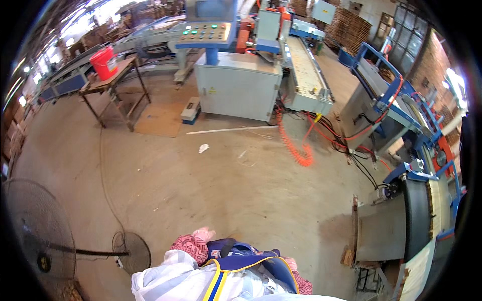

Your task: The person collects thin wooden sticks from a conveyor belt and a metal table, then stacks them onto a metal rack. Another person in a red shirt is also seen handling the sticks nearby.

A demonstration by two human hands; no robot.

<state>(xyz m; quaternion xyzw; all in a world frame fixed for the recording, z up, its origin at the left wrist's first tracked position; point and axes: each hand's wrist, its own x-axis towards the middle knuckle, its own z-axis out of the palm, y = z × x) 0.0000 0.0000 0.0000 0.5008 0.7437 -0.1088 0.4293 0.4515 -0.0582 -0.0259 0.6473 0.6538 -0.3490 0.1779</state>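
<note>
Close to my body at the lower edge, my left hand (204, 234) shows pink beyond a red patterned sleeve cuff (192, 247). It is nearest to my dark blue apron (241, 262) with yellow edging. Its fingers are small and blurred, and I see no object in it. On the other side of the apron, only a bit of my right hand (289, 263) shows above its patterned sleeve (303, 285). The apron hides part of that hand, and its fingers cannot be made out.
A standing fan (40, 231) with a round base is at left, its cord running across the floor. Ahead are a control cabinet (238, 88), a red bucket (104, 63) on a table (118, 83), and a coiled orange hose (296, 153). Blue-framed machinery (396, 108) lines the right.
</note>
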